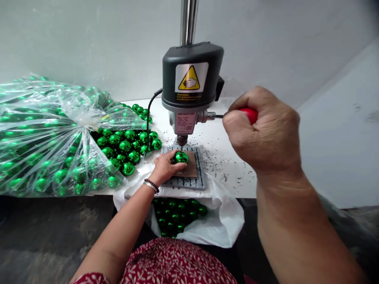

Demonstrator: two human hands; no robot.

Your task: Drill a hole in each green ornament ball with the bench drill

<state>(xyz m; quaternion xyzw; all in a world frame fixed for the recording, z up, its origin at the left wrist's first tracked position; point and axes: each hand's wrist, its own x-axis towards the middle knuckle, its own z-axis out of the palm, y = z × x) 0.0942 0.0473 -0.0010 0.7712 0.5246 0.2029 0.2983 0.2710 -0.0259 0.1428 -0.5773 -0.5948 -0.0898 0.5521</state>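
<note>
A bench drill press [192, 94] with a dark head stands on the white table. Its bit points down onto a shiny green ball [181, 157], and the tip meets or nearly meets the ball's top. My left hand [166, 167] grips that ball between thumb and fingers, over a brown board [192, 167] on the slotted metal base [201, 181]. Up at the right, my right hand [263, 130] is closed round the red knob [249, 114] of the drill's feed lever. The far side of the knob is hidden by the fingers.
A clear plastic bag [85, 118] full of green balls covers the table's left side, with loose green balls [126, 146] spilling beside it. Below the table edge a white sack [227, 221] holds more. Dark shavings [219, 157] litter the white table [237, 185]. A black cable [148, 118] hangs left of the drill.
</note>
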